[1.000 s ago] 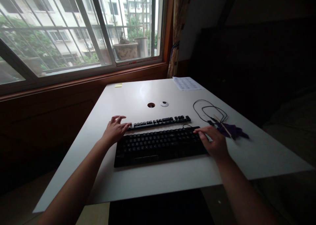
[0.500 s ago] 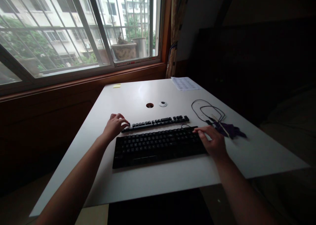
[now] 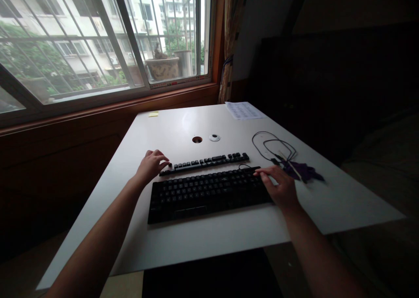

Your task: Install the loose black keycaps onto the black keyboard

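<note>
A black keyboard [image 3: 203,193] lies on the white table, with some dark patches along its front and right where keycaps seem absent. Behind it, loose black keycaps [image 3: 214,160] stand in rows. At the left end of these rows, my left hand [image 3: 153,165] has thumb and fingertips closed on a small black keycap [image 3: 170,165], low over the tabletop. My right hand [image 3: 279,184] rests at the keyboard's upper right corner, fingers stretched forward and thumb apart. Whatever lies beneath its palm is hidden.
A coiled black cable [image 3: 275,143] and a dark purple cloth [image 3: 303,171] with a thin pale stick lie right of the keyboard. Farther back are a round hole [image 3: 197,139], a white ring cover [image 3: 214,138], printed paper [image 3: 244,110] and a yellow note [image 3: 153,114]. A barred window stands behind.
The view has shifted slightly. Both hands keep nearly the same places, the left at the end of the keycap rows and the right on the keyboard's corner.
</note>
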Demonstrator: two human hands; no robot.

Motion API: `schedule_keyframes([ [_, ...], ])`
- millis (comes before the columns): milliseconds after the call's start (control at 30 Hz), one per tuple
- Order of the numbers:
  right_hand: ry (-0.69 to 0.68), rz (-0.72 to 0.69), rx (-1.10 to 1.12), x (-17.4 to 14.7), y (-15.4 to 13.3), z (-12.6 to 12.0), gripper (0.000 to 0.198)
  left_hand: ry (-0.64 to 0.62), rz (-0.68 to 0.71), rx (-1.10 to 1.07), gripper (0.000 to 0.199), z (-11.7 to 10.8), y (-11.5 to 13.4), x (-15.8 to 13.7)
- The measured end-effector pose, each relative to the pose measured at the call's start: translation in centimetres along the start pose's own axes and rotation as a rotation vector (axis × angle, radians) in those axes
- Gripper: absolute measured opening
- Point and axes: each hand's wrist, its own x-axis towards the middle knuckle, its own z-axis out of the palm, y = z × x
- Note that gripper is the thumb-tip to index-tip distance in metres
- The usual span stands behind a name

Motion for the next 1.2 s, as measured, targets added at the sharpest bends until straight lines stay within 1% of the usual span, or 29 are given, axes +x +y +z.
schedule_keyframes([
  [100, -0.001, 0.004, 0.002, 0.0, 0.1, 0.0, 0.017, -0.006, -0.009, -0.005, 0.026, 0.2, 0.1, 0.2],
  [367, -0.002, 0.013, -0.004, 0.1, -0.1, 0.0, 0.017, -0.027, -0.024, -0.035, 0.028, 1.1, 0.3, 0.6],
  [467, -0.006, 0.003, -0.002, 0.0, 0.0, 0.0, 0.017, -0.028, -0.021, -0.055, 0.027, 0.9, 0.3, 0.7],
  [567, -0.003, 0.004, 0.005, 0.0, 0.0, 0.0, 0.017, -0.024, -0.012, -0.076, 0.026, 0.0, 0.5, 0.2],
  [633, -0.002, 0.006, 0.007, 0.0, 0.0, -0.1, 0.017, -0.015, 0.0, -0.097, 0.027, -1.0, 0.8, -0.9],
  [700, -0.004, 0.005, 0.007, 0.0, 0.0, -0.1, 0.017, 0.023, 0.031, -0.144, 0.028, -2.3, 1.4, -2.7],
  [800, -0.007, -0.001, 0.01, 0.0, -0.1, -0.1, 0.018, 0.081, 0.072, -0.183, 0.027, -4.1, 2.6, -6.3],
  [867, -0.014, -0.004, 0.013, 0.0, -0.1, -0.1, 0.018, 0.109, 0.084, -0.198, 0.024, -4.7, 3.7, -9.0],
  [1000, -0.024, -0.006, 0.013, 0.0, 0.0, 0.1, 0.017, 0.148, 0.107, -0.196, 0.017, -4.5, 6.0, -13.4],
  [1033, -0.025, -0.006, 0.012, -0.1, 0.0, 0.1, 0.017, 0.136, 0.114, -0.184, 0.015, -4.2, 6.6, -14.1],
  [1100, -0.027, -0.005, 0.012, -0.1, 0.1, 0.1, 0.017, 0.131, 0.131, -0.159, 0.013, -3.7, 7.6, -15.1],
  [1200, -0.028, -0.001, 0.011, -0.1, 0.1, 0.2, 0.017, 0.15, 0.142, -0.092, 0.01, -3.2, 8.6, -15.7],
])
